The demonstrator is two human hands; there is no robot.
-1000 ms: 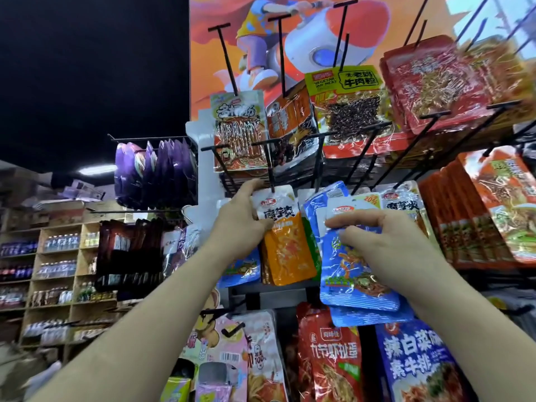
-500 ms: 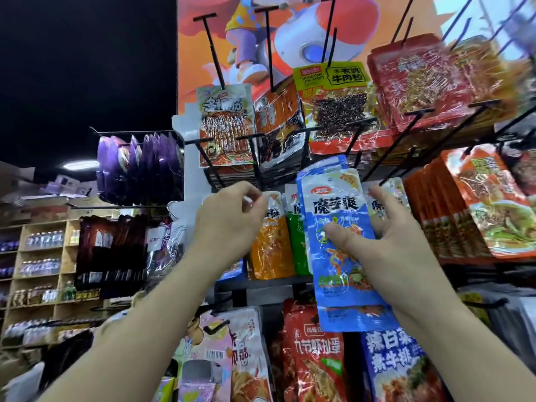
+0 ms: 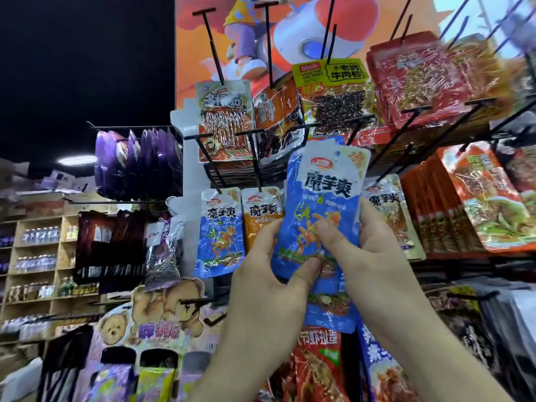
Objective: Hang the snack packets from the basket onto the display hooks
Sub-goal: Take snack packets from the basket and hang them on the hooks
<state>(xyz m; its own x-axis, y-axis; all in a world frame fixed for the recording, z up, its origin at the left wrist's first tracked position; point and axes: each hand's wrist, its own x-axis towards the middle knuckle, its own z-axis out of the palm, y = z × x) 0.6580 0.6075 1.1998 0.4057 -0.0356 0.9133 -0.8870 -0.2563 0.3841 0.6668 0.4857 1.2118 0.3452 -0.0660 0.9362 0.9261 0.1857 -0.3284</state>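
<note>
**Blue snack packets gripped in both hands at the rack**

Nearest: left hand [image 3: 269, 285] and right hand [image 3: 377, 256], both holding tight to a small stack of blue snack packets [image 3: 324, 198]. Left thumb pressed on the bottom of the front, right thumb on the middle, other fingers curled behind. Shiny, crinkly plastic, long and flat, white at the top with big dark letters. Held upright just in front of the rack, top edge up among the thin black display hooks [image 3: 256, 161]. On a hook or not: cannot tell.

Just behind, hanging in a row: a matching blue packet [image 3: 220, 230], an orange packet [image 3: 261, 213], and a pale packet [image 3: 388, 216] peeking out beside the right hand. Lower down, a red packet [image 3: 316, 369].

Higher up, flat see-through packs [image 3: 223, 126] with brown strips inside, on long hooks with T-shaped ends. Off to the left, puffy purple bags [image 3: 139, 161].

Farthest back, wooden shelves [image 3: 62, 250] with rows of little bottles [image 3: 40, 236].
</note>
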